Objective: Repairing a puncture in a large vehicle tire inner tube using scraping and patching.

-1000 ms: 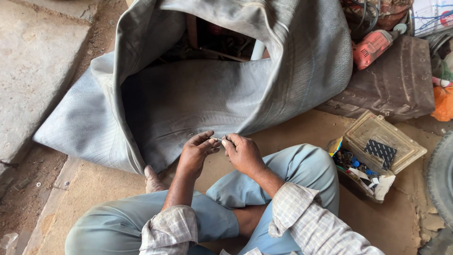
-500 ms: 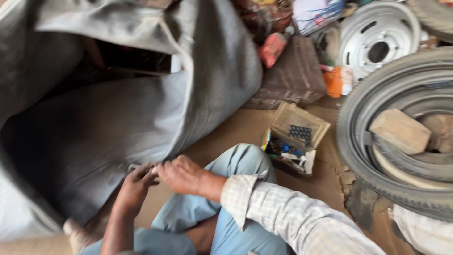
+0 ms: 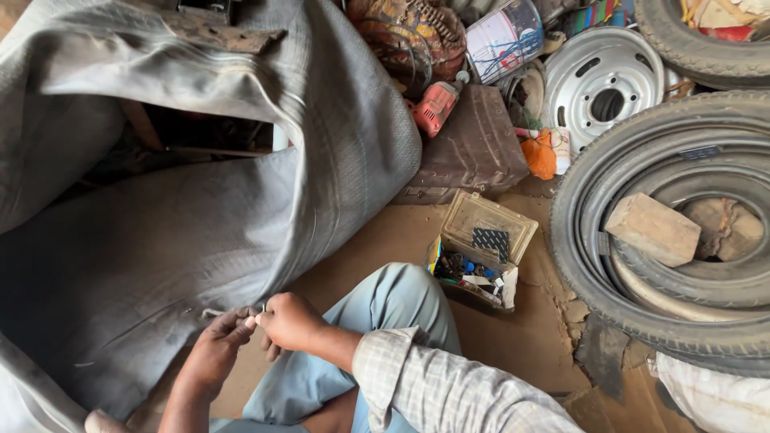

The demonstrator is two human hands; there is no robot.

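**Hands at the edge of a large inner tube**

We note left hand [image 3: 215,346] and right hand [image 3: 287,321] meeting fingertip to fingertip, pinched on a small pale object [image 3: 258,318], too small to identify. It sits against the grey inner tube [image 3: 160,248]. An open parts box [image 3: 480,248] lies right; stacked tyres [image 3: 642,281] beyond.

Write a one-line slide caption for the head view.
Seated person's left hand and right hand meet at a large grey inner tube, an open small-parts box and stacked tyres beside.
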